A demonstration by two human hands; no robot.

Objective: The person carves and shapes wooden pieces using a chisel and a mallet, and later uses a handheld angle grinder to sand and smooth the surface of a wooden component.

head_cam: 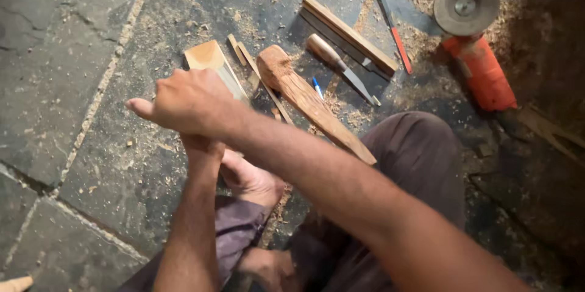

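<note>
Our right hand point(186, 102) is clenched over the near end of a pale wooden block point(210, 60) on the stone floor point(55, 54); the left hand point(198, 144) sits beneath it, its grip perhaps closed, though we cannot tell. Just beside lie a wooden mallet point(311, 103), a chisel point(338, 66) and an orange grinder point(478, 54).

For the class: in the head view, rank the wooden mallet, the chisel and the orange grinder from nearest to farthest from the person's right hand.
From the right hand:
1. Mallet, just to its right.
2. Chisel, farther right, above the mallet.
3. Grinder, far right, top corner.
</note>
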